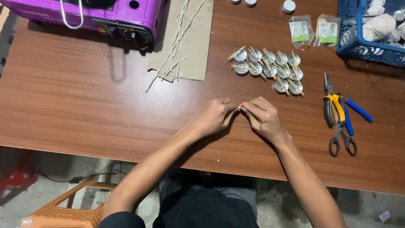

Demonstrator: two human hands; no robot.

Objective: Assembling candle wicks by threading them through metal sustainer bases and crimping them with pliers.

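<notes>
Fingertips are meeting at table centre: the left hand point(214, 116) and right hand point(262, 117) are both pinching 1 tiny metal piece point(239, 108) between them, just above the wooden table point(84, 101). Far of them, small metal cups point(270, 69) with sticks are sitting clustered; pliers point(333, 109) and scissors point(342, 137) are lying right.

Tiny pale, metallic-looking piece point(239, 108) pinched between fingertips of left hand point(214, 116) and right hand point(263, 118), just above brown wooden worktop point(84, 97), mid-width, nearer front edge; mostly hidden, shape unclear.
</notes>
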